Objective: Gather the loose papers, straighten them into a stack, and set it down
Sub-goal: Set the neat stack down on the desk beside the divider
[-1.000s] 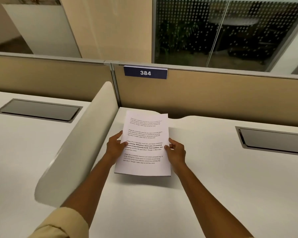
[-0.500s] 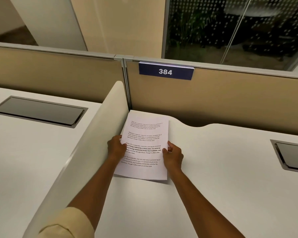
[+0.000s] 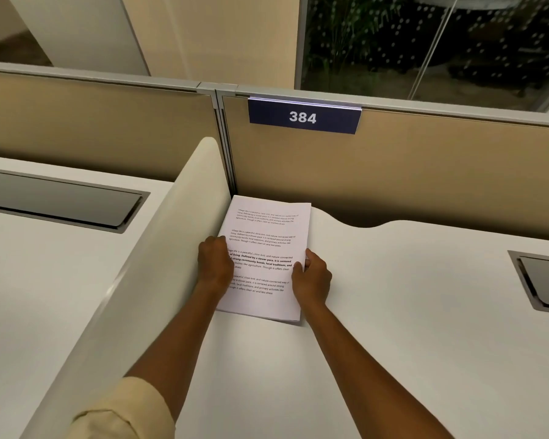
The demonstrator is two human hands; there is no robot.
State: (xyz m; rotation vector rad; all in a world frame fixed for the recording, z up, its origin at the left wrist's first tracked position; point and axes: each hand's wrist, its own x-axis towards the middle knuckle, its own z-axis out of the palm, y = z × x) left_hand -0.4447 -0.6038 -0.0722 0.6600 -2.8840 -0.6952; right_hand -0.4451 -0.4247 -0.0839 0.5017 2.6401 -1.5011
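A squared stack of printed white papers [image 3: 264, 239] lies flat on the white desk [image 3: 393, 312], in the far left corner against the side divider. My left hand [image 3: 214, 264] grips the stack's left edge, its fingers curled over the paper. On the right edge my right hand [image 3: 311, 278] holds the stack, thumb on top and fingers at the side. Both forearms reach in from the bottom of the view.
A curved cream divider [image 3: 159, 248] rises directly left of the stack. The tan back partition [image 3: 425, 172] with a blue "384" sign [image 3: 303, 117] stands behind it. Grey cable hatches sit in the desk at right [image 3: 542, 283] and in the neighbouring desk at left [image 3: 61, 201].
The stack went from raised and tilted in both hands down to flat on the desk, and further into the corner by the divider. Both hands stayed on its edges.
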